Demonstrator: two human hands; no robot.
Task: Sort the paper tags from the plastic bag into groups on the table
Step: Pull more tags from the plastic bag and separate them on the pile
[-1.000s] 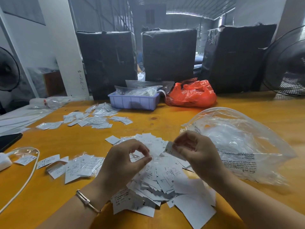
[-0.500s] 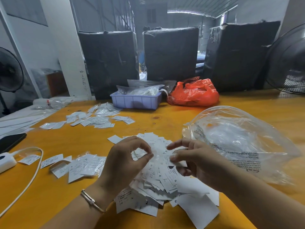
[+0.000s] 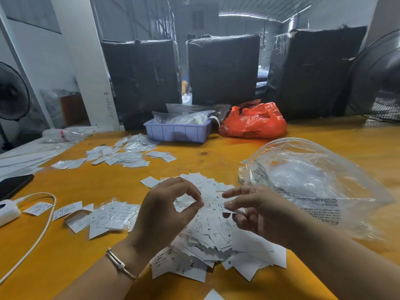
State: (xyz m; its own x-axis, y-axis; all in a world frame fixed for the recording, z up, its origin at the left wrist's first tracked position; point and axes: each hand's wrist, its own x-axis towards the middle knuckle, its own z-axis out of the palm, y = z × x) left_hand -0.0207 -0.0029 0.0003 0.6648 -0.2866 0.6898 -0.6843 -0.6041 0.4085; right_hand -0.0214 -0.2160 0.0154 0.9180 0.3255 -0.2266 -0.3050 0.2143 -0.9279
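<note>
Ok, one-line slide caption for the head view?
Both hands pinch one paper tag above the unsorted pile, clear bag alongside.

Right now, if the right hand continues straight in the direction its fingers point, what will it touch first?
The right hand holds a paper tag and its fingers point left, toward the left hand. It would probably first meet the left hand's pinched fingertips, which are very near, though depth is unclear.
</note>
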